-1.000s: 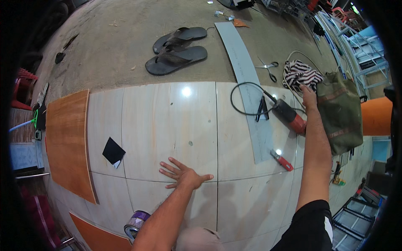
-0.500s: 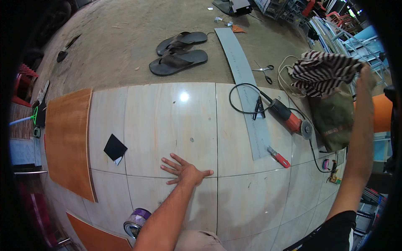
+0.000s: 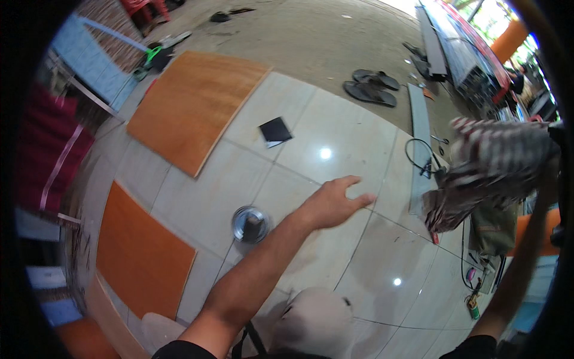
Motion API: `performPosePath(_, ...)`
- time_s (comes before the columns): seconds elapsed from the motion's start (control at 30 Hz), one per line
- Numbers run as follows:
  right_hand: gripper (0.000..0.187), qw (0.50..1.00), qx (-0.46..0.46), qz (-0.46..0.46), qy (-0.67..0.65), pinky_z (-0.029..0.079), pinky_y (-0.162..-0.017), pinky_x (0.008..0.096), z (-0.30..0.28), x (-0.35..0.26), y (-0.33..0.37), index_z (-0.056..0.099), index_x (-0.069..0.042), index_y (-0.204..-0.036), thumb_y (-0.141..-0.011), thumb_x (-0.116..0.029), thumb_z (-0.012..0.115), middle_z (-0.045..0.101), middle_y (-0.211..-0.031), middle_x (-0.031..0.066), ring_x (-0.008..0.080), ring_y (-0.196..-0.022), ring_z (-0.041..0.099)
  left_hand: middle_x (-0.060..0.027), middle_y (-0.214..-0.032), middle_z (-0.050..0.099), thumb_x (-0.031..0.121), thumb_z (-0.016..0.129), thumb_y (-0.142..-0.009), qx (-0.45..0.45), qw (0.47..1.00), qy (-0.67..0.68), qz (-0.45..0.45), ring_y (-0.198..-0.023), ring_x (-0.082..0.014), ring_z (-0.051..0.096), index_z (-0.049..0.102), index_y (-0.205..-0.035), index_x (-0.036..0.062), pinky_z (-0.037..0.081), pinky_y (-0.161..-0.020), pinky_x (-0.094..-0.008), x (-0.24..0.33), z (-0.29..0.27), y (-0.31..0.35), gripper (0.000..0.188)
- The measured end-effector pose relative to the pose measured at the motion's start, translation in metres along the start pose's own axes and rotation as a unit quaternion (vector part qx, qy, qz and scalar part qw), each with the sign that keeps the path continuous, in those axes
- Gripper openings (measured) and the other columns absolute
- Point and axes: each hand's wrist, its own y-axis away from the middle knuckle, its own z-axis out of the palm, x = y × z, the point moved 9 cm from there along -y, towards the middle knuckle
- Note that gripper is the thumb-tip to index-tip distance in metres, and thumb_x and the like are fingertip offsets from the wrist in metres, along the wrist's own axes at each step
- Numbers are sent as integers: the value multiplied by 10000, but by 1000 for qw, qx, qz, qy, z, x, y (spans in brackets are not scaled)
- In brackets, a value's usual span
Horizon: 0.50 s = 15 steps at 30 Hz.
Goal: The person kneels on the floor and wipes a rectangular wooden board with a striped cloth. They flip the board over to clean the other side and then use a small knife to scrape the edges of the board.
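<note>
My left hand (image 3: 336, 202) hangs over the pale tiles, thumb and forefinger apart, holding nothing. My right hand (image 3: 549, 173), blurred by motion at the right edge, grips a striped cloth (image 3: 499, 158) that hangs to its left. The cloth covers most of the angle grinder; only its black cable (image 3: 412, 154) and a bit near the grey strip show. Just below the cloth, the red handle (image 3: 434, 237) of the utility knife peeks out. An open tin (image 3: 250, 225) with something dark inside stands left of my left forearm.
Two brown boards (image 3: 197, 107) (image 3: 143, 254) lie at the left. A black square sheet (image 3: 275, 131) rests on the tiles. Farther off are sandals (image 3: 371, 90), a long grey strip (image 3: 420, 119) and scissors (image 3: 440, 141). An olive bag (image 3: 493, 227) stands at the right.
My view has swung to the left. My left hand has come up off the tiles, where its fingers were spread. The striped cloth has swung nearer, over the grinder.
</note>
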Motion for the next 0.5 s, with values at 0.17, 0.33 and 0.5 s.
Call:
performPosePath(0.17,897,893,-428,104,96,410,-1201,469,148,-7,287,428,118,-1545,-987,-535,685,548,-1510,351,463,-1426,532,-257,-1551,569,502,731,-1015,129,988,29,77,-1454,-395,538,540,-1515,-42,441,-1204,-449,45,-89,217,764)
performPosePath(0.33,815,651,-739,132,115,492,-1024,462,178,14,457,559,67,-1444,-875,-470,787,640,-1357,250,364,-1239,610,-256,-1546,570,528,713,-1010,81,972,-150,-163,-1439,-391,547,590,-1465,-29,437,-1205,-475,-68,-132,424,730)
performPosePath(0.5,479,924,-375,74,-29,516,-996,430,99,26,248,664,19,-1372,-1015,-300,666,741,-1197,164,341,-1062,690,-259,-1484,618,532,695,-1013,148,887,-158,-408,-1412,-387,570,596,-1463,-38,448,-1192,-467,-160,-170,652,734)
